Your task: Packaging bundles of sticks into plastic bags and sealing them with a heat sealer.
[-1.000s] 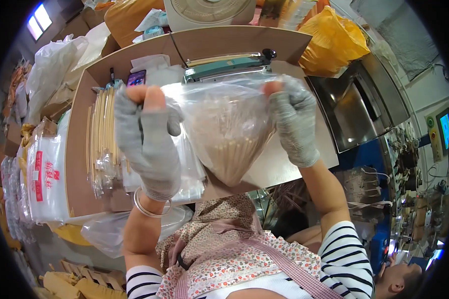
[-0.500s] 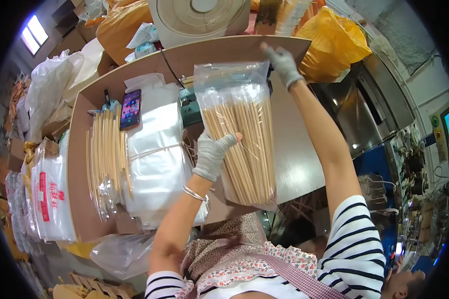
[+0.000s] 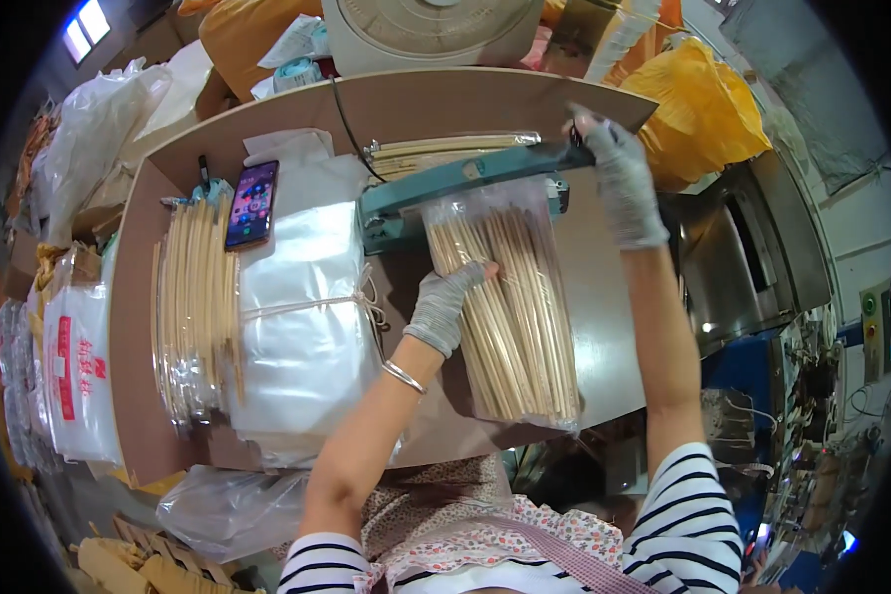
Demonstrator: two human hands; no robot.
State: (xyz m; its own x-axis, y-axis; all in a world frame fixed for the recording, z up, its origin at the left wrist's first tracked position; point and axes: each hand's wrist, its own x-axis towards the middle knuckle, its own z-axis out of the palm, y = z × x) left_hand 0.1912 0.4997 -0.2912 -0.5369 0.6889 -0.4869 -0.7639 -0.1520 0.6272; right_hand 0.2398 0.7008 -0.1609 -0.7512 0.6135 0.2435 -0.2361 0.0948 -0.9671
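Note:
My left hand (image 3: 441,309), in a grey fingerless glove, grips the left side of a clear plastic bag of wooden sticks (image 3: 510,327). The bag's upper end passes beneath the long arm of a teal heat sealer (image 3: 465,178). At the sealer's right end, my gloved right hand (image 3: 626,188) closes its fingers round the dark handle tip. Whether the arm presses fully on the bag, I cannot tell. Left of my left hand lies a stack of clear plastic bags (image 3: 302,337), tied with a string (image 3: 312,305).
Filled stick bags (image 3: 190,307) lie at the tray's left, with a phone (image 3: 251,205) beside them. More sticks (image 3: 445,148) lie behind the sealer. The brown tray wall (image 3: 485,94) curves round the back. Beyond it stand a round-faced beige appliance (image 3: 436,25) and a yellow sack (image 3: 698,114).
The bag's top, formerly over the sealer, now sits under its arm. My right hand has come down onto the handle. My left hand and the bag have shifted slightly right.

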